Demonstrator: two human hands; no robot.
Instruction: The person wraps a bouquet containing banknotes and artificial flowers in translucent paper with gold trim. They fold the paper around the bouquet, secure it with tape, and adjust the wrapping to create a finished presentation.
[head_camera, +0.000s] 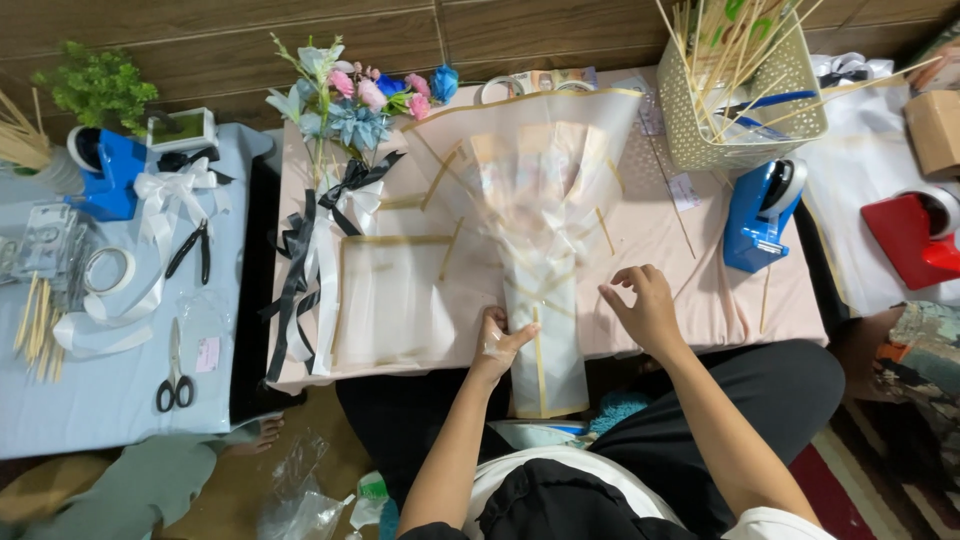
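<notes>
Gripping the wrap (545, 250) at its narrow stem end, near the front edge of the pink bench (700, 290), with the left hand (497, 342), fingers closed on the translucent paper. Hovering just right of the stem with the right hand (640, 305), fingers loosely curled and parted, holding nothing (touching the paper or not: cannot tell). Fanning out toward the far edge, the wrap's wide gold-edged mouth, lying flat on the bench. Lying left of the wrap, a second gold-edged sheet (395, 300), and beyond it black and white ribbons (315, 260) trailing over the bench's left edge. Resting at the far left corner, a bunch of blue, pink and white flowers (350, 95). Standing at the far right corner, a cream basket (740, 90) full of thin sticks, with a blue tape dispenser (760, 210) just in front of it. Sitting further right on a white surface, a red dispenser (915, 235). Spread on a separate pale blue bench (100, 400) to the left: scissors (175, 375), pliers (192, 248), a tape roll (108, 270), a white bow (175, 190) and another blue dispenser (105, 170).
</notes>
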